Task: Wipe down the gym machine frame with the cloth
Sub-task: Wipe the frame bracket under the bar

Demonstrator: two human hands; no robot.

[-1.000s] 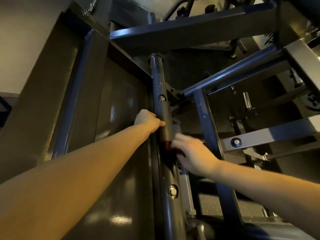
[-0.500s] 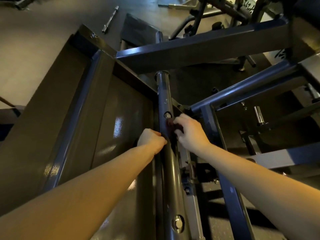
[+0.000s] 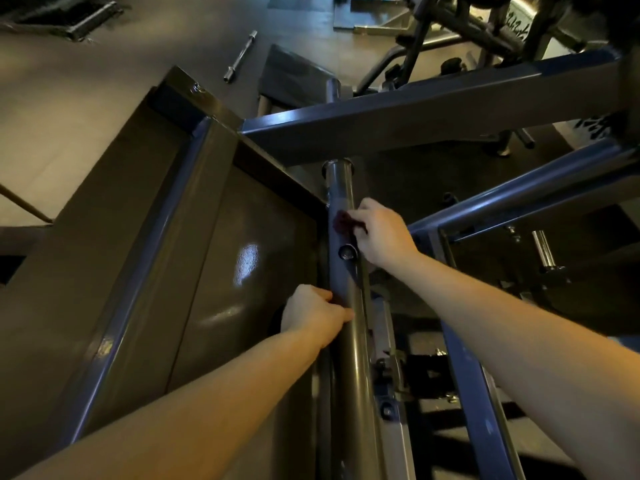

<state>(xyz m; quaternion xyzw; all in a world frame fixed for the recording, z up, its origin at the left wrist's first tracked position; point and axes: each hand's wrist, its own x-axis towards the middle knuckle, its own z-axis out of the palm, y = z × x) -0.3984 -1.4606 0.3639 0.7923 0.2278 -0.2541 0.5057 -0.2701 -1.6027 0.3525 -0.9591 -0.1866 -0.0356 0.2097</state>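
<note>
right hand (image 3: 384, 233) + cloth (image 3: 343, 221) | moved up tube (image 3: 353, 341) | now above bolt hole (image 3: 346, 252)

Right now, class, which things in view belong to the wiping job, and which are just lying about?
In the job: dark red cloth, pinched by the right hand; round grey steel frame tube, gripped by the left hand.
Lying about: short chrome bar on the floor; chrome weight peg at right.

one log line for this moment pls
phase: wiping | right hand: presses cloth on frame tube | left hand: grips frame tube nearer camera
</note>
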